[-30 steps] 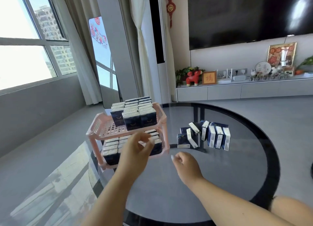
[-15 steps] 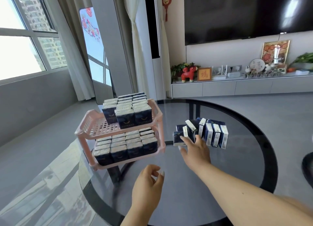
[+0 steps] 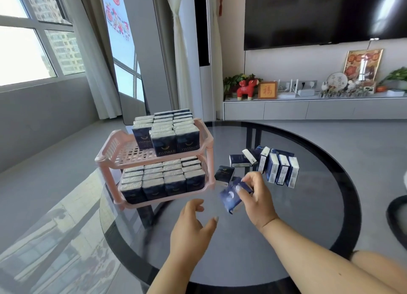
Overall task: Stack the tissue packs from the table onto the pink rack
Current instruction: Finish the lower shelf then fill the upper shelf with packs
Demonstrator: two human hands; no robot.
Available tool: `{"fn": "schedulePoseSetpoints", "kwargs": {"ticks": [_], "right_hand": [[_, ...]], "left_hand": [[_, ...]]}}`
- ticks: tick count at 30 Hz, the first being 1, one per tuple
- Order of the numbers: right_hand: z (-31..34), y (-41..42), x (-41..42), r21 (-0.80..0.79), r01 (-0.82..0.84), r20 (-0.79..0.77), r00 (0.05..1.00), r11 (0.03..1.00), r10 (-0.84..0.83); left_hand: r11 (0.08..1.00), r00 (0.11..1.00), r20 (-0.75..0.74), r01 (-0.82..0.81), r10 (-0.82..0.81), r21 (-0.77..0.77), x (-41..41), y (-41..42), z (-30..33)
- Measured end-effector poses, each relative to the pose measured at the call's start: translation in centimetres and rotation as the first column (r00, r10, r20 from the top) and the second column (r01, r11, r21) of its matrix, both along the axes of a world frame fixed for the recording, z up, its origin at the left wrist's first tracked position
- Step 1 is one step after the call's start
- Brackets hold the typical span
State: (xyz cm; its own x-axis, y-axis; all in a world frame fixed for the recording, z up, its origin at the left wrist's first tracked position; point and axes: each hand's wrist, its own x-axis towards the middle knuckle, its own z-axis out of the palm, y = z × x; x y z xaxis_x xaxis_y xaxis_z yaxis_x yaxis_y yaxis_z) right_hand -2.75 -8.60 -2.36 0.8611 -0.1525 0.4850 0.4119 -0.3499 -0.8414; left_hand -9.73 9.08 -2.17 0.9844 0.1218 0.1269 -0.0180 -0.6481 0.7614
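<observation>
Navy tissue pack [image 3: 234, 194] pinched in right hand [image 3: 256, 202] above glass bench [image 3: 308, 216] | left hand [image 3: 190, 232] relaxed, holding nothing | pink rack [image 3: 154, 161] left, both tiers stacked | loose packs [image 3: 273, 168] beyond

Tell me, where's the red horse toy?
The red horse stands far back on the long grey cabinet, under the TV's left end, between a green plant and a gold-framed sign.
</observation>
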Motion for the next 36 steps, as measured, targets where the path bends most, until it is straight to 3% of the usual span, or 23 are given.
{"fn": "schedulePoseSetpoints", "kwargs": {"ticks": [4,10,14,17,20,26,32,36], "right_hand": [[-0.2,0.6,-0.7,-0.114,-0.220,-0.080,0.974,0.969,0.212],[0.0,1.0,-1.2,-0.345,-0.310,-0.123,0.951,0.886,0.285],[0.2,1.2,-0.1,-0.367,-0.155,-0.074,0.988,0.917,0.138],[0.2,0.7,2.7,-0.403,0.021,-0.174,0.980,0.915,-0.099],[0.8,0.5,5.3,-0.472,0.006,-0.313,0.934,0.881,-0.174],[1.3,1.1,8.1,-0.682,-0.163,-0.339,0.934,0.713,-0.111],[1.2,1.3,7.2,-0.619,-0.102,-0.390,0.901,0.779,-0.191],[1.6,0.3,4.9,-0.320,0.026,-0.455,0.872,0.947,-0.178]], "left_hand": [[0.998,0.998,-0.027,0.060,-0.061,-0.019,-0.3,0.1,0.3],[0.988,0.985,-0.094,0.147,-0.142,0.051,-0.2,0.0,0.8],[0.992,0.989,-0.101,0.100,-0.107,-0.073,0.3,0.0,0.4],[0.962,0.996,-0.072,0.025,-0.046,-0.272,0.6,0.1,-0.2],[0.940,1.000,-0.019,0.009,-0.017,-0.340,0.6,0.3,-0.2],[0.927,1.000,0.020,-0.002,0.010,-0.376,0.9,0.7,-0.3],[0.915,0.999,0.012,-0.022,0.029,-0.403,1.0,0.7,-0.1],[0.917,0.999,0.015,-0.034,0.044,-0.397,1.1,0.7,0.2]]}}
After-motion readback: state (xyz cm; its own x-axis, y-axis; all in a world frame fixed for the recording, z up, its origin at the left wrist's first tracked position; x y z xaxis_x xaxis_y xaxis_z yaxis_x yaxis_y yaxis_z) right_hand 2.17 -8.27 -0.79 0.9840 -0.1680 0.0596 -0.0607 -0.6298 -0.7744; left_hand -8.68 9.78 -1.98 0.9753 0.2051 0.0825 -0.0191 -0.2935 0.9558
